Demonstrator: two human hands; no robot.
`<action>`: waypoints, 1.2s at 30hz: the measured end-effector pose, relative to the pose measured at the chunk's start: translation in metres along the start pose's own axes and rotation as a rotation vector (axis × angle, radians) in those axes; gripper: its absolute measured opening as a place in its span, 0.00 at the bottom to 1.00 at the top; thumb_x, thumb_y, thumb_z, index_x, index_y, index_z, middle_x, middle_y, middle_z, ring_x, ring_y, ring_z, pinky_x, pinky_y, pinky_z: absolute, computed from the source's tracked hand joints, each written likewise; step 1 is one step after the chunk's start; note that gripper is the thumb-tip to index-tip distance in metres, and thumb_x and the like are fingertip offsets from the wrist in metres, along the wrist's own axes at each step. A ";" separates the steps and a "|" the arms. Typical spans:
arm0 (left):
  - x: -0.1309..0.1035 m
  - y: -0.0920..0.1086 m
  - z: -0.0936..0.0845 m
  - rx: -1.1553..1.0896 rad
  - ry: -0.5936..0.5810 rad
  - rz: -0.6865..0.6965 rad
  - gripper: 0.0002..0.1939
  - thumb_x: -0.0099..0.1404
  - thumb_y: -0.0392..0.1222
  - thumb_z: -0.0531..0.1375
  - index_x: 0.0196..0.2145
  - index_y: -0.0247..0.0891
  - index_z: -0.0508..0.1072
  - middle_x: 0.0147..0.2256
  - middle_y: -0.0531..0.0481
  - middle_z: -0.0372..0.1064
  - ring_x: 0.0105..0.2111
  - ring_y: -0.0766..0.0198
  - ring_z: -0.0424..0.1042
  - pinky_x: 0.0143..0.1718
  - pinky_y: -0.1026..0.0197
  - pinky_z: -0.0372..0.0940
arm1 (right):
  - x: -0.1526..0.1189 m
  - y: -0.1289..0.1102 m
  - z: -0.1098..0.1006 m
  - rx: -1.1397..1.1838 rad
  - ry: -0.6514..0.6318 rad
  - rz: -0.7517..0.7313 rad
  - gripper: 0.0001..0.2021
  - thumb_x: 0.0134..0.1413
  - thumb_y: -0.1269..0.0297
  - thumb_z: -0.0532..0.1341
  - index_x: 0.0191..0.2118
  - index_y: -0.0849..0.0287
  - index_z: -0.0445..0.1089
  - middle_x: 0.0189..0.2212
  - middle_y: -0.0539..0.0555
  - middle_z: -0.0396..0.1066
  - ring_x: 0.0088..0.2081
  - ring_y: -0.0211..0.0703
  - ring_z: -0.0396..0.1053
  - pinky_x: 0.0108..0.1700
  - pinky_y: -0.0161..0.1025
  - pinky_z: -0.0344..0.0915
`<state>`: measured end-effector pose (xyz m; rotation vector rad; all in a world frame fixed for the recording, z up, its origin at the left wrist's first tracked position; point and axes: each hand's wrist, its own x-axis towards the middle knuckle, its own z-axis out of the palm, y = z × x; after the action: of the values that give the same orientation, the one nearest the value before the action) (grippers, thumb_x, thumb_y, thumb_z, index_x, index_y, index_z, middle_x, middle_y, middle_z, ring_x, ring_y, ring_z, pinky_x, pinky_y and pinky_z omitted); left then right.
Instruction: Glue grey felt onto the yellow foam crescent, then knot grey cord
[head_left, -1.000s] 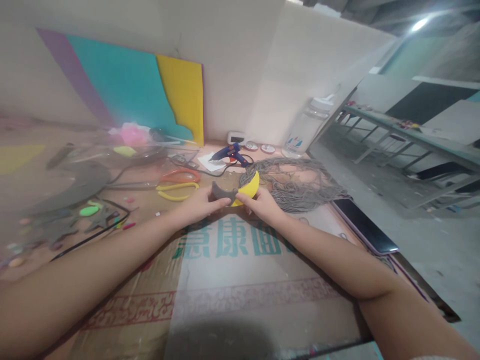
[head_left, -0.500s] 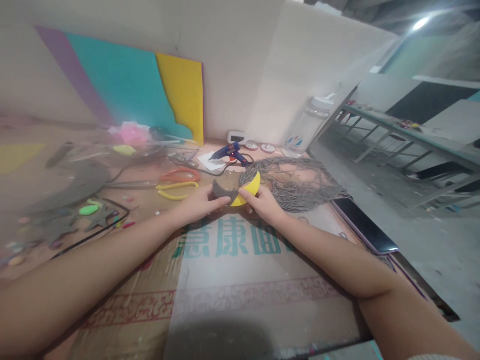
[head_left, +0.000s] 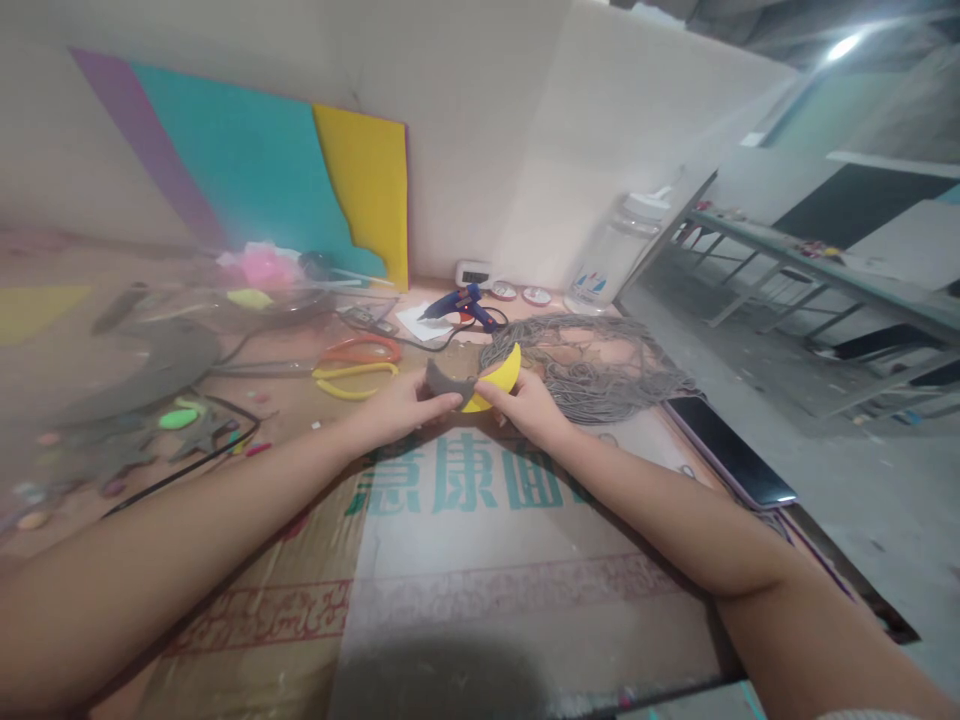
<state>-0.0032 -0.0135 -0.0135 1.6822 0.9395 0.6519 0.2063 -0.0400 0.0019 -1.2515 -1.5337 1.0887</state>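
Note:
A grey curved piece (head_left: 448, 384) and a yellow crescent piece (head_left: 504, 376) overlap just above the printed cardboard on the table. My left hand (head_left: 405, 405) pinches the grey piece at its left part, thumb in front. My right hand (head_left: 529, 405) grips the yellow crescent, its thumb lying over the place where the two pieces meet. The fingers behind the pieces are mostly hidden. Just beyond my hands lies a tangle of grey cord (head_left: 600, 375).
A blue glue gun (head_left: 457, 303) rests on white paper behind my hands. Scissors (head_left: 356, 368) lie to the left, near small coloured bits. A clear bottle (head_left: 615, 250) stands at the back right, and a phone (head_left: 731, 450) lies at the right edge.
My right thumb has shifted slightly left over the join of the two pieces. Otherwise the hands and pieces stay nearly where they were.

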 end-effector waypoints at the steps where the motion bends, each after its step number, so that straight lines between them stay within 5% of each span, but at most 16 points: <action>1: 0.000 0.000 0.000 0.002 -0.002 0.000 0.21 0.61 0.59 0.62 0.36 0.37 0.66 0.24 0.56 0.66 0.22 0.67 0.65 0.22 0.66 0.57 | 0.000 0.000 0.000 -0.006 -0.002 -0.007 0.20 0.44 0.49 0.69 0.34 0.60 0.68 0.17 0.45 0.64 0.17 0.33 0.59 0.20 0.31 0.57; 12: 0.001 0.000 -0.001 0.046 0.020 0.012 0.19 0.62 0.56 0.62 0.38 0.36 0.67 0.24 0.55 0.67 0.22 0.67 0.64 0.22 0.66 0.56 | -0.002 0.002 0.000 -0.119 -0.113 -0.021 0.15 0.51 0.53 0.65 0.27 0.61 0.68 0.19 0.48 0.66 0.19 0.33 0.61 0.22 0.31 0.60; 21: 0.002 -0.001 -0.001 0.070 0.003 0.081 0.18 0.62 0.55 0.62 0.39 0.36 0.70 0.24 0.54 0.67 0.24 0.65 0.66 0.24 0.66 0.58 | -0.013 0.010 0.004 -0.487 -0.044 -0.370 0.11 0.59 0.58 0.59 0.34 0.61 0.73 0.32 0.55 0.77 0.35 0.43 0.73 0.40 0.37 0.67; 27: 0.001 0.003 -0.002 0.007 0.011 0.084 0.16 0.60 0.53 0.64 0.35 0.36 0.71 0.26 0.53 0.69 0.25 0.65 0.65 0.25 0.65 0.59 | -0.018 0.009 0.005 -0.567 -0.113 -0.400 0.14 0.61 0.55 0.58 0.40 0.59 0.74 0.36 0.56 0.78 0.37 0.45 0.74 0.42 0.38 0.67; 31: 0.004 0.002 -0.008 -0.153 0.095 0.089 0.19 0.59 0.56 0.64 0.29 0.35 0.69 0.23 0.54 0.64 0.23 0.69 0.61 0.24 0.67 0.56 | -0.008 -0.019 -0.016 -0.539 -0.109 -0.345 0.17 0.56 0.50 0.62 0.40 0.61 0.74 0.33 0.56 0.76 0.34 0.44 0.72 0.38 0.38 0.67; 34: 0.008 0.000 -0.011 -0.359 0.133 0.071 0.20 0.58 0.56 0.65 0.30 0.35 0.68 0.24 0.54 0.63 0.22 0.71 0.60 0.23 0.68 0.55 | 0.003 -0.047 -0.053 -0.474 -0.020 -0.270 0.17 0.65 0.54 0.52 0.40 0.61 0.73 0.30 0.54 0.75 0.33 0.40 0.71 0.37 0.37 0.66; 36: 0.009 0.000 -0.012 -0.454 0.146 0.038 0.20 0.56 0.55 0.67 0.32 0.35 0.69 0.24 0.55 0.63 0.21 0.72 0.60 0.23 0.69 0.56 | 0.007 -0.061 -0.076 -0.597 0.007 -0.213 0.14 0.63 0.57 0.56 0.38 0.61 0.74 0.32 0.54 0.76 0.33 0.40 0.71 0.38 0.38 0.66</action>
<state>-0.0071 0.0004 -0.0099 1.2636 0.7881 0.9457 0.2639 -0.0317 0.0806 -1.4254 -2.0165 0.4959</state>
